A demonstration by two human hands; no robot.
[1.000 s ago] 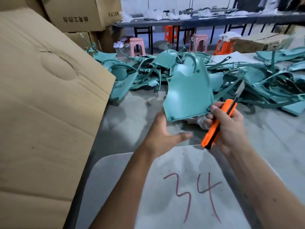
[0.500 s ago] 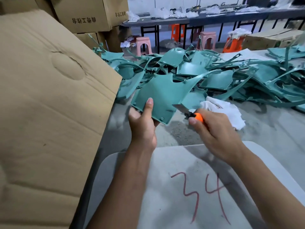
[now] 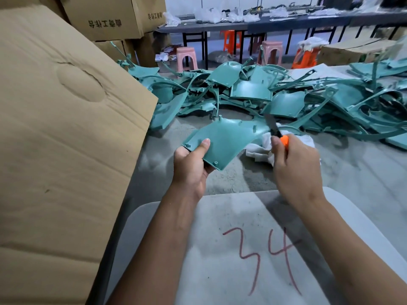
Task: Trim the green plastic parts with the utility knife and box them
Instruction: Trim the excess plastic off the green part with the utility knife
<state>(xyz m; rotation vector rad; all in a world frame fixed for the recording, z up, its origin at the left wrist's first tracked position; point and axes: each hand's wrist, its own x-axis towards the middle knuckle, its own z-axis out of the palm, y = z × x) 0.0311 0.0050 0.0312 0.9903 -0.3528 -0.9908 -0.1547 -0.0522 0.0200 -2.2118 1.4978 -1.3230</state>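
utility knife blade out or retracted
Out: the utility knife in the right hand shows its dark blade extended, against the green plastic part.

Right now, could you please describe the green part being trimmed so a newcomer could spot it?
Start from the big pile of green parts on the floor; nearer, above the board marked 34, one flat green panel is raised. Only it is pinched by the left hand, with the right hand's knife at its edge.

Matt green plastic part (image 3: 222,139)
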